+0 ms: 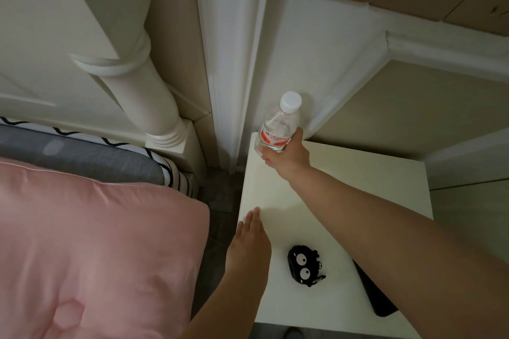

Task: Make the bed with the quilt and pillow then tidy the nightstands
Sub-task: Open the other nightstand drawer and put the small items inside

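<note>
right hand point(286, 155) wrapped round water bottle point(278, 126) at nightstand point(344, 187) corner | left hand point(249, 245) flat, fingers extended, empty

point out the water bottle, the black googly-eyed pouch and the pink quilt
water bottle point(275, 132), head view, red label
black googly-eyed pouch point(303, 263), head view, between its eyes
pink quilt point(96, 242), head view, middle of the fabric

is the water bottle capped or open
Capped: the water bottle, gripped by the right hand at the nightstand's far corner, shows its white cap on.
</note>
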{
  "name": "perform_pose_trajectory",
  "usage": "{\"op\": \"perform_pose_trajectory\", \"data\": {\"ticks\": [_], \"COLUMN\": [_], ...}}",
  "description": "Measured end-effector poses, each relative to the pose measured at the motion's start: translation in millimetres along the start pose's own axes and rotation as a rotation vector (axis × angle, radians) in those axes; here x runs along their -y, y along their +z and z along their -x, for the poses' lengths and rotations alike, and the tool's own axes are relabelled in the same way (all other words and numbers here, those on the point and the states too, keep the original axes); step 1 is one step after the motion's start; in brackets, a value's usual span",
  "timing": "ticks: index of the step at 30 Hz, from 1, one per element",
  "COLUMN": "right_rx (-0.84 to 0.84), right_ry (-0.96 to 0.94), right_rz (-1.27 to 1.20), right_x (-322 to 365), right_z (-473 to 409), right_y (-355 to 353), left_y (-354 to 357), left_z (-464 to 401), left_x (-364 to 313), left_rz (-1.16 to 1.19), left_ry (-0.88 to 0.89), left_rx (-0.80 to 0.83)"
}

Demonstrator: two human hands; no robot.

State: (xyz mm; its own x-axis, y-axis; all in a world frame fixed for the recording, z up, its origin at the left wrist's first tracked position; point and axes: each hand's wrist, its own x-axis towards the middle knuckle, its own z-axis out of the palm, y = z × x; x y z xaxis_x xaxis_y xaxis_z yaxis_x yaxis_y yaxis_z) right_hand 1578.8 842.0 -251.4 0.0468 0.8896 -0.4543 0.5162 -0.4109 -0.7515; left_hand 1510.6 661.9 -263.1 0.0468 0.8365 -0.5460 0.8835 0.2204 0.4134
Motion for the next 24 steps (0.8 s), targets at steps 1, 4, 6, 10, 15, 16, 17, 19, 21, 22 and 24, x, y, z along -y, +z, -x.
{"op": "perform_pose_trajectory", "data": {"ticks": [1, 4, 6, 10, 15, 16, 17, 19, 21, 22, 24], "right_rx": [-0.001, -0.01, -0.015, -0.011, 0.01, 0.022, 0.038, 0.07, 0.086, 0.09, 0.091], "right_ry": [0.007, 0.021, 0.02, 0.011, -0.014, -0.013, -0.007, 0.008, 0.013, 0.013, 0.009], "right_rz": [0.005, 0.002, -0.005, 0.001, 0.035, 0.034, 0.032, 0.037, 0.055, 0.061, 0.064], "right_x": [1, 5, 5, 2, 1, 1, 1, 2, 3, 3, 2], "right_z": [-2, -7, -9, -11, -13, -14, -16, -18, -20, -21, -23], "right_y": [2, 7, 8, 10, 6, 3, 2, -1, -1, -1, -2], "left_y": [0, 1, 2, -1, -1, -1, 0, 0, 1, 1, 0], "left_z": [1, 3, 2, 3, 3, 4, 4, 4, 4, 3, 1], "left_x": [0, 1, 1, 1, 2, 2, 2, 3, 3, 3, 2], "left_rz": [-0.032, -0.103, -0.122, -0.15, -0.163, -0.162, -0.164, -0.176, -0.192, -0.195, -0.193], "left_ry": [0.023, 0.068, 0.075, 0.08, 0.093, 0.089, 0.088, 0.093, 0.099, 0.101, 0.098], "left_rx": [-0.009, -0.019, -0.014, 0.004, 0.003, -0.001, -0.003, -0.004, 0.0, 0.001, 0.001]}}
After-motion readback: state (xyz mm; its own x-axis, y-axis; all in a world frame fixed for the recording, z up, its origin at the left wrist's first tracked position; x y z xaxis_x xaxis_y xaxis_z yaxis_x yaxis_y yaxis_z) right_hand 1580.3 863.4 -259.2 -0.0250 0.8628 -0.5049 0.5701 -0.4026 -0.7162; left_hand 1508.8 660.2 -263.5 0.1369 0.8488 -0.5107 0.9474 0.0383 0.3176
